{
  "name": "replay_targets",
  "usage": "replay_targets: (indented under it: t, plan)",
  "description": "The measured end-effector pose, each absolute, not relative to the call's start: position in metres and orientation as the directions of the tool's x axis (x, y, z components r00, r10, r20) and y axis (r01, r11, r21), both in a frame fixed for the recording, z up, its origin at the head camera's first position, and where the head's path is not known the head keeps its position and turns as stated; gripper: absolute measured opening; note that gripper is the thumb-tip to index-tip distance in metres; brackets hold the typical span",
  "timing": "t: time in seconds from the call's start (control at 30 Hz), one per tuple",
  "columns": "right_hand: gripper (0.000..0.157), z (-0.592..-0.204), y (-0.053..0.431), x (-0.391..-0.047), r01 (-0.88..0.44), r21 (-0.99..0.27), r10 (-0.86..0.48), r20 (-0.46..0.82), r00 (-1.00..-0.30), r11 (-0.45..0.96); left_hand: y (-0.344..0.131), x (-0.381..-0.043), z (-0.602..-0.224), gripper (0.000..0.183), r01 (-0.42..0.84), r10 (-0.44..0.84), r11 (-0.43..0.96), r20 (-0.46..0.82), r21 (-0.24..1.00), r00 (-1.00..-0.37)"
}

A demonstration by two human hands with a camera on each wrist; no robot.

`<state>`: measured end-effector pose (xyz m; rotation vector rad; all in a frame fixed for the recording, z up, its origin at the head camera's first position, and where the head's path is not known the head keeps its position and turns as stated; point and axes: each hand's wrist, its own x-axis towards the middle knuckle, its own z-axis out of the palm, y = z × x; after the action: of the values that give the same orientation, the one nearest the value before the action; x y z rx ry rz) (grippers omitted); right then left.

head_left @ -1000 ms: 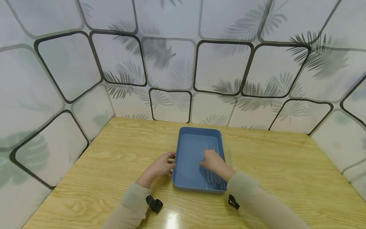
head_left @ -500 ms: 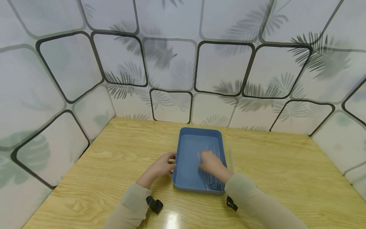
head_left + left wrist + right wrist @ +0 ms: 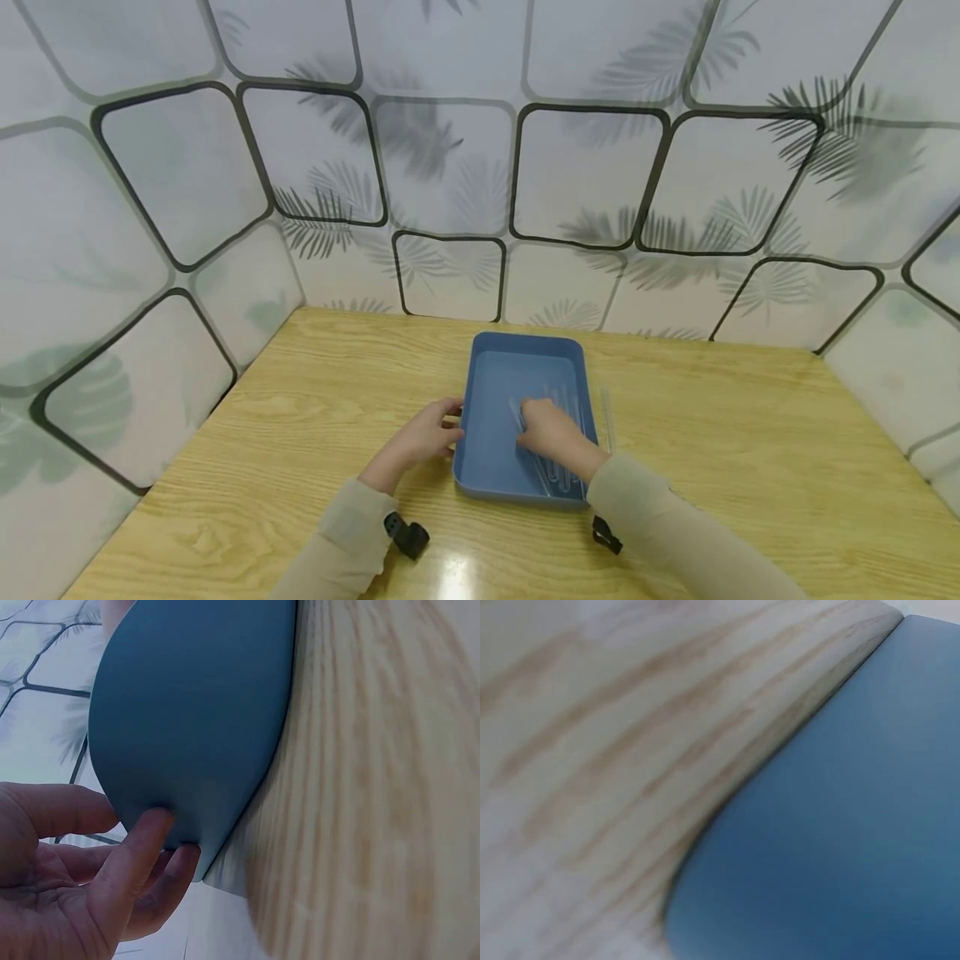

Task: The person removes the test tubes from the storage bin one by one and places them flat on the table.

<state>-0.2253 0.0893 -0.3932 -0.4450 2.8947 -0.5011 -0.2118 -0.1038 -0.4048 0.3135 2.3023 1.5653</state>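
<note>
The left hand rests loosely spread fingers against the blue tray — probably light and stiff, best steadied by its walls. Inside it, the right hand pinches a slanted clear tube — likely slick and brittle, safest held gently mid-length.

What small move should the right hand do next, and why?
Probably the right hand should ease the slanted clear tube a little leftward: the blue tray is bare there, while other tubes crowd its right half. The left hand touches the tray's side.
</note>
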Motion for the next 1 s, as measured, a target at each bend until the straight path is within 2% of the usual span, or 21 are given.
replay_targets:
  t: [0.37, 0.63, 1.0]
  plan:
    - [0.015, -0.3933, 0.0878, -0.2235, -0.286, -0.368, -0.353, -0.126, -0.927, 0.885, -0.1043, -0.2126, -0.4057, 0.045, -0.014, 0.358, 0.357, -0.151, 0.934, -0.921]
    - [0.024, -0.3964, 0.0877, -0.223, -0.308, -0.384, -0.382, -0.131, -0.915, 0.87, -0.1036, -0.2132, -0.4075, 0.045, -0.02, 0.365, 0.353, -0.157, 0.936, -0.918]
    - [0.026, -0.3968, 0.0875, -0.2235, -0.299, -0.394, -0.379, -0.144, -0.914, 0.869, -0.1041, -0.212, -0.405, 0.045, -0.008, 0.371, 0.346, -0.145, 0.938, -0.917]
